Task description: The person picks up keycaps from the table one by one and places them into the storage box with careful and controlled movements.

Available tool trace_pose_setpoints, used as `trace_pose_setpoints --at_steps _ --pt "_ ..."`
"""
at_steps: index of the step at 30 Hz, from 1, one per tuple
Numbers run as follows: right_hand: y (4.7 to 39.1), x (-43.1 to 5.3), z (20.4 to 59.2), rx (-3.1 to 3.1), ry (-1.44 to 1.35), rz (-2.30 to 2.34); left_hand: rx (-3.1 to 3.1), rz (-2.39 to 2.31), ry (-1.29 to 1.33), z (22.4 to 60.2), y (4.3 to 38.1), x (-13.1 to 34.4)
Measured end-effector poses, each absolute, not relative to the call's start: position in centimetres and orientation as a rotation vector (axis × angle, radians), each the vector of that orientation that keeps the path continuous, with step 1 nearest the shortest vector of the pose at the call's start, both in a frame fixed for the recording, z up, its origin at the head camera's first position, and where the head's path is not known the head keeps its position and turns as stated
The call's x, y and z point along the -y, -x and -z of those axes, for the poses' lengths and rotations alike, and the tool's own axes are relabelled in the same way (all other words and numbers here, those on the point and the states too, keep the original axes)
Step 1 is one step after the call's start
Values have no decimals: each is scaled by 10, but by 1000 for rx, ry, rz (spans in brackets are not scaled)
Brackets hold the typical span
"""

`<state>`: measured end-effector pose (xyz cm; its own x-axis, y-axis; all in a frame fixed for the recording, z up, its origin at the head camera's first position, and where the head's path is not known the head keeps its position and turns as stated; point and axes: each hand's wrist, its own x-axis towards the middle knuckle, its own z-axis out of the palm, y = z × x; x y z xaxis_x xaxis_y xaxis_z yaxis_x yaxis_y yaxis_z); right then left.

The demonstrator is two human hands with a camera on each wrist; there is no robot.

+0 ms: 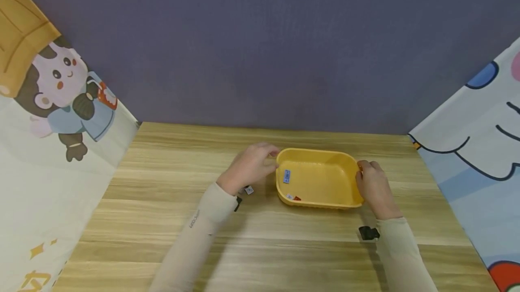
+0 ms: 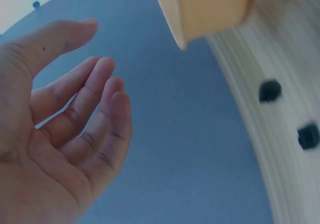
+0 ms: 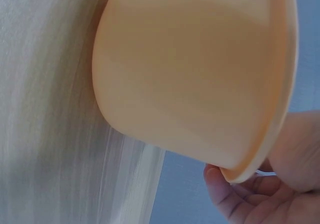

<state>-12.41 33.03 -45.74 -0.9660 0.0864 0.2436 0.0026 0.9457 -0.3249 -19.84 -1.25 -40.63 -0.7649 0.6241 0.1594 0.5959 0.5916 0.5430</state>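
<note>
A yellow plastic basin (image 1: pixel 318 206) stands on the wooden table. Inside it lie a small blue piece (image 1: pixel 286 176), a small white piece (image 1: pixel 289 196) and a small red piece (image 1: pixel 297 198). My right hand (image 1: pixel 373 190) grips the rim at the right end, fingers under the lip in the right wrist view. At the left end is my left hand (image 1: pixel 253 165), its fingers loosely bent and apart from the basin (image 2: pixel 215 9) in the left wrist view, holding nothing. Partly hidden by the left wrist, a small whitish piece (image 1: pixel 249 190) lies on the table.
The wooden table (image 1: pixel 170 192) meets a dark blue-grey panel (image 1: pixel 260 57) at its far edge. Cartoon-printed sheets line the left (image 1: pixel 61 89) and right (image 1: pixel 479 156) sides. Two small dark things, blurred, sit on the table (image 2: pixel 250 59) in the left wrist view.
</note>
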Motion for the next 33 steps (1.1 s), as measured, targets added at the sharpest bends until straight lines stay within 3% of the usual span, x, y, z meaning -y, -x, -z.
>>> trace_pose_setpoints --at_steps 10,21,33 --pt "126 -330 455 2862 68 -476 -2798 -938 -873 411 199 46" --pt "124 -329 456 2859 77 -488 -2870 -936 -711 440 185 82" --pt "125 -329 457 2857 79 -480 -2950 -699 -548 465 175 94"
